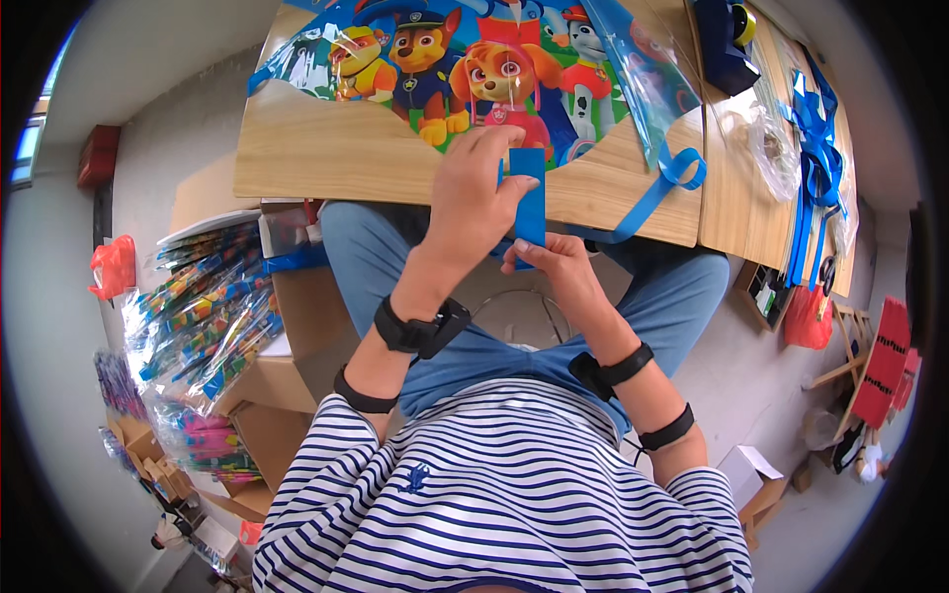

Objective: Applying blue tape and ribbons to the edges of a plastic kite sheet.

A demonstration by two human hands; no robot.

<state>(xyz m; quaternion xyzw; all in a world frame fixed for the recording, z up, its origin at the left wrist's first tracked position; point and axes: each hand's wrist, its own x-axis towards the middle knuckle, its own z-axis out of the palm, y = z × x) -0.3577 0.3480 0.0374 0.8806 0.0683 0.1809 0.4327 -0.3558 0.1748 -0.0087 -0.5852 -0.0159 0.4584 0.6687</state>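
A flat blue ribbon [528, 200] is stretched upright between my hands at the table's near edge. My left hand [478, 189] pinches its upper part, thumb on the front face. Lower down, my right hand [552, 263] grips its bottom end between thumb and fingers. To the right, a length of the blue ribbon curls into a loop [682, 169] on the table. Beyond my hands lies a glossy printed plastic sheet [504, 74] with cartoon puppies, its right part folded over. Whether the loop joins the held piece is hidden.
The wooden table [334, 148] spans the front. On its right stand a tape dispenser [730, 44], a bundle of blue ribbons [819, 156] and scissors [827, 274]. Packed printed plastic sheets [204, 311] rest on cardboard boxes [319, 326] at my left.
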